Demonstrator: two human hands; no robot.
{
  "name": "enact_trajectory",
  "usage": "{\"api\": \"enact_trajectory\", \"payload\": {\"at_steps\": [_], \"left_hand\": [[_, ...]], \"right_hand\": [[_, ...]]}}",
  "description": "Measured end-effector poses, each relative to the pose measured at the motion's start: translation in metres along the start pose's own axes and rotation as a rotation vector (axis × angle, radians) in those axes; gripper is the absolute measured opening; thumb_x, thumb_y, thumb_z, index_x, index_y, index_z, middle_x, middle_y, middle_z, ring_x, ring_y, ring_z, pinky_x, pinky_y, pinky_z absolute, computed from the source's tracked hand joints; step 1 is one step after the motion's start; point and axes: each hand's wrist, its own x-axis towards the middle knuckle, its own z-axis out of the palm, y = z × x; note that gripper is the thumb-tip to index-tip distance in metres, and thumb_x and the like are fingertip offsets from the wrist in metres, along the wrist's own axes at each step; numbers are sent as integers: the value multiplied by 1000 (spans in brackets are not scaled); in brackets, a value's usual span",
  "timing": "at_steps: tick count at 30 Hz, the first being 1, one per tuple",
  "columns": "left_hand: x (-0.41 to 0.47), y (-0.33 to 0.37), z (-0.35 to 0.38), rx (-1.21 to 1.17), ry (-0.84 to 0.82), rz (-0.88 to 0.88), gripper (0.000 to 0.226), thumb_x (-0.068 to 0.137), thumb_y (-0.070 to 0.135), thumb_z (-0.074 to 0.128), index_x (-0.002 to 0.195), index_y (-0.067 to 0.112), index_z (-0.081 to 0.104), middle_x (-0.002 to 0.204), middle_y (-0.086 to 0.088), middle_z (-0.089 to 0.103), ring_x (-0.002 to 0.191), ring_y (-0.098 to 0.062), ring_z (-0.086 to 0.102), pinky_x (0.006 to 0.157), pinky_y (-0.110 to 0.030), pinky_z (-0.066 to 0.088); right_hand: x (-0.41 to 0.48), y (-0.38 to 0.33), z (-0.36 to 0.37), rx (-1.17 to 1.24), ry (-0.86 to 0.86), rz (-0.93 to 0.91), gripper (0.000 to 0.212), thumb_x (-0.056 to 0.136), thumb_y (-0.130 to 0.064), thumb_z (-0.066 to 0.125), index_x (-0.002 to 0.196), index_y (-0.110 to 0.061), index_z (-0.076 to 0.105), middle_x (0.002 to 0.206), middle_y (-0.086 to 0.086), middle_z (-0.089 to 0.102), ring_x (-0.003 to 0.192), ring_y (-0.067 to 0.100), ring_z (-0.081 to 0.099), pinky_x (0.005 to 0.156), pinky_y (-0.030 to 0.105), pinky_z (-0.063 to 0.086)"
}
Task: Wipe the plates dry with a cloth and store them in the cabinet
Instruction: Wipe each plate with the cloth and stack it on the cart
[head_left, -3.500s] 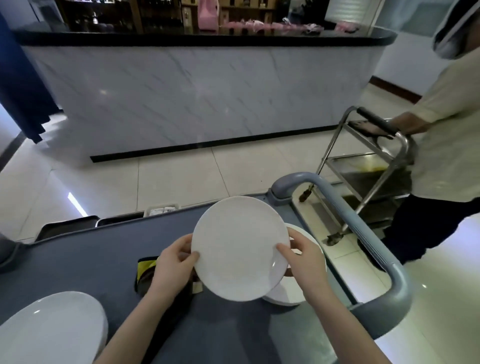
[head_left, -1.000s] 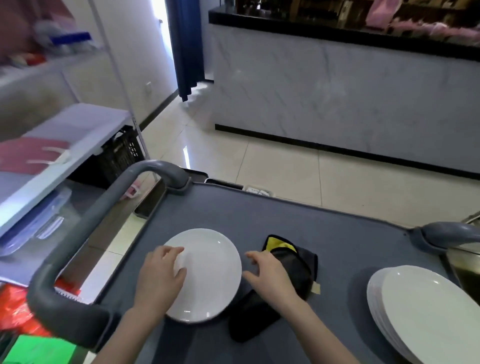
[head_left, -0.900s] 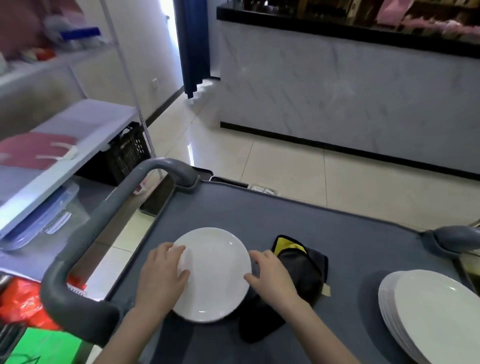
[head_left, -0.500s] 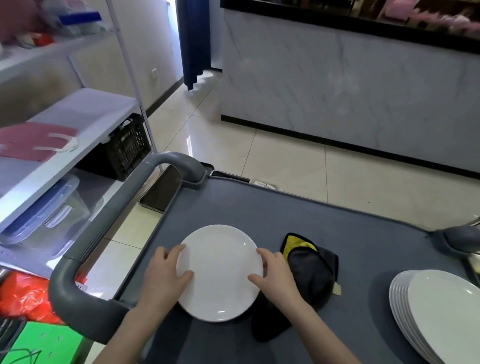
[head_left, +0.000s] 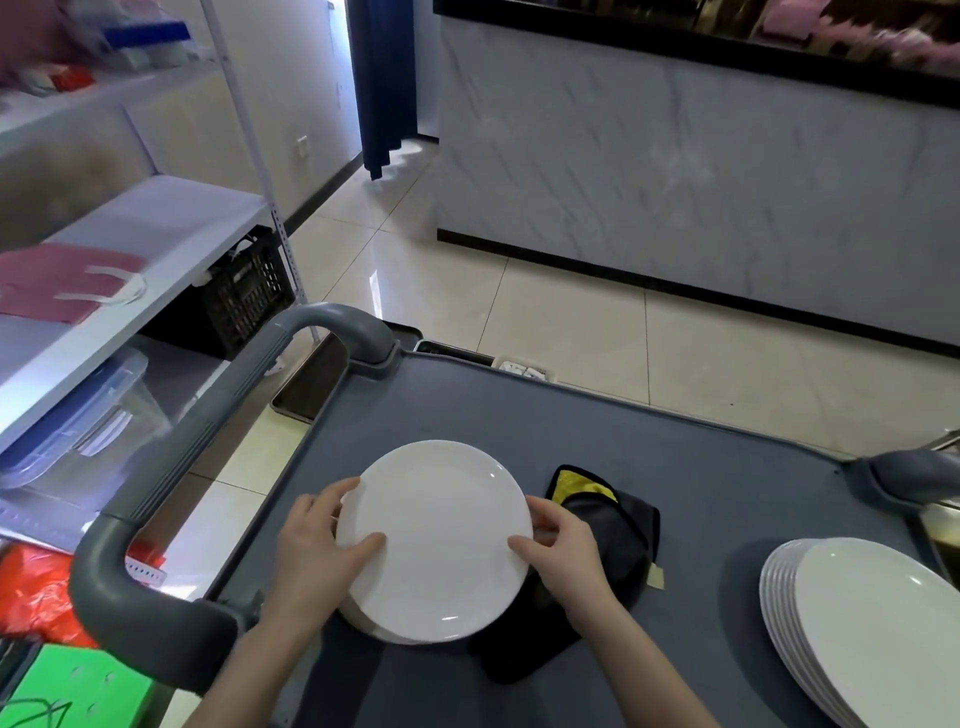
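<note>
Centrally, a plate (head_left: 441, 540) is held by its rim from both sides over the near part of the cart (head_left: 675, 457). The left hand (head_left: 317, 545) is set against the plate's left edge: its thumb is laid across the upper face and its fingers are curled round the rim. The right hand (head_left: 561, 556) is placed on the opposite edge in the same way, thumb on top and fingers bent at the rim, so that the plate is gripped by each hand. Both forearms are stretched forward from the lower edge of the view, bare and angled slightly inward. The plate is round, white, glossy and shallow, with small highlights on its glaze; a second white rim is seen just beneath its near-left edge. Whether the plate is resting or lifted cannot be told. Just to its right, partly under the right hand, a cloth (head_left: 618, 525) is lain crumpled, black and soft-looking, with a yellow inner face turned out at its far corner. Well to the right, a stack (head_left: 872, 623) of similar white plates is seen, their rims layered. The cart top is matt grey with a raised lip, and a thick, ribbed grey handle (head_left: 197, 441) is curved round its left end.
</note>
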Motion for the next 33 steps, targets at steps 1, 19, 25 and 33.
{"api": "enact_trajectory", "payload": {"at_steps": [1,19,25,33], "left_hand": [[0,4,1,-57,3,-12,65,70,14,84,128,28,58,107,4,55,96,-17,57,86,-38,49],[-42,63,69,-830,-487,-190,61,95,6,56,132,54,47,126,9,64,106,-21,68,74,-49,58],[-52,61,69,-867,-400,-191,62,94,8,58,131,57,48,127,9,64,106,-22,68,73,-48,58],[-59,49,58,-890,-214,-245,62,93,9,58,132,55,49,129,13,63,111,-22,66,75,-43,60]], "right_hand": [[-1,-1,-6,61,6,-3,38,77,-3,68,110,-23,67,94,-7,70,79,6,67,69,19,53],[-11,7,-116,484,-63,96,38,88,5,49,115,-19,63,101,3,74,90,19,71,64,29,55],[12,4,-132,384,-124,117,20,94,-8,54,109,-16,64,95,8,74,80,19,70,65,31,57],[83,16,-108,-426,3,-10,41,85,-35,68,121,-18,60,116,3,65,108,19,59,92,32,47]]}}
